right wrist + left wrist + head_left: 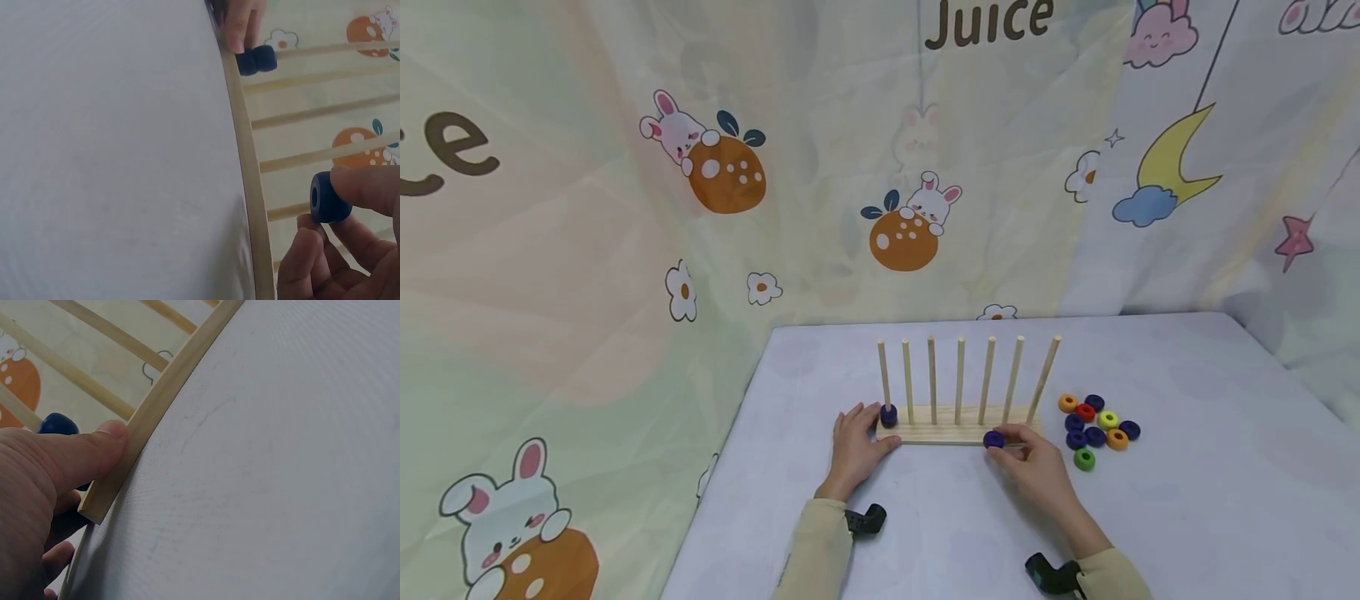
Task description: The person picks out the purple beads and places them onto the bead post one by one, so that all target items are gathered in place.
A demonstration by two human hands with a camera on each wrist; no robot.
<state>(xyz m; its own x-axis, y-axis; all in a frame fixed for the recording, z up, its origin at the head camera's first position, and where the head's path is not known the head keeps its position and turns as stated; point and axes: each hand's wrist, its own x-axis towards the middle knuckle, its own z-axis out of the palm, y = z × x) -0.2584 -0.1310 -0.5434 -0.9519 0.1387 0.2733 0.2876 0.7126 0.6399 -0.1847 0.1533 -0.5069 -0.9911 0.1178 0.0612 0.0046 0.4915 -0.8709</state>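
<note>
A wooden board with a row of several upright pegs (959, 433) stands on the table. Its leftmost peg carries two dark blue beads (256, 60), stacked at the base. At that end my left hand (853, 448) grips the board; its thumb (103, 450) lies against the board's front edge, and the other fingers are partly hidden. My right hand (1037, 468) pinches another dark blue bead (329, 197) between thumb and fingers. This bead is held in front of the board's right part, off the pegs, with its hole showing in the right wrist view.
Right of the board lies a loose group of beads: blue (1130, 430), orange (1117, 439), red (1086, 412), yellow (1108, 420) and green (1084, 459). A white cloth covers the table (1225, 500). Behind it hangs a printed curtain (820, 125).
</note>
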